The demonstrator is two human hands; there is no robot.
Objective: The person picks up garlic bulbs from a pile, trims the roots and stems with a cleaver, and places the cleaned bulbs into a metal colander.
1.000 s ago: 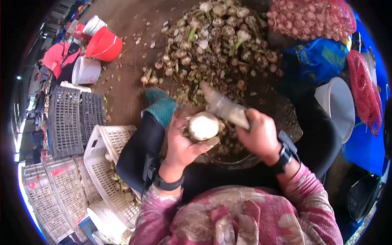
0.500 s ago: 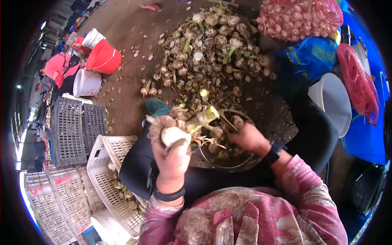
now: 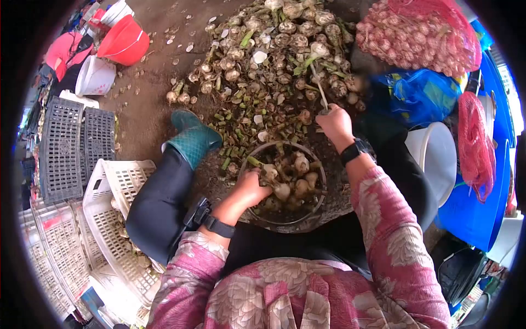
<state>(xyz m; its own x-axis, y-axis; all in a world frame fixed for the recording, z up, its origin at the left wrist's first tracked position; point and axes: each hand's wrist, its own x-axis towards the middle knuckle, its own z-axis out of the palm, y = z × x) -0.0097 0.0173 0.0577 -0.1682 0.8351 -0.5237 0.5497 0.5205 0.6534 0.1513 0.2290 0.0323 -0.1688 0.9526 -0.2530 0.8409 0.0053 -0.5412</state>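
My left hand (image 3: 251, 189) is down at the left side of a round metal-rimmed basin (image 3: 323, 189), its fingers curled round a pale, soil-stained bulb (image 3: 269, 173) with a short green stem stub. Part of that bulb is hidden by the fingers. Other dirty bulbs (image 3: 302, 186) lie in the basin beside it. In my right hand (image 3: 336, 127) is a knife (image 3: 319, 86), gripped by the handle, its blade pointing away from me over the near right part of a bulb heap (image 3: 290, 49). Cut stem pieces (image 3: 235, 131) are scattered between heap and basin.
White plastic crates (image 3: 112, 214) and dark crates (image 3: 61, 148) stand at left, with a red bucket (image 3: 123, 41) beyond. On the right are a white bucket (image 3: 438, 159), a blue bag (image 3: 422, 93) and a red net sack of bulbs (image 3: 416, 38). My boot (image 3: 192, 137) is left of the scraps.
My left hand has lowered from above my lap into the basin with the bulb. My right hand and the knife have moved forward, from over the basin to the heap's near edge.
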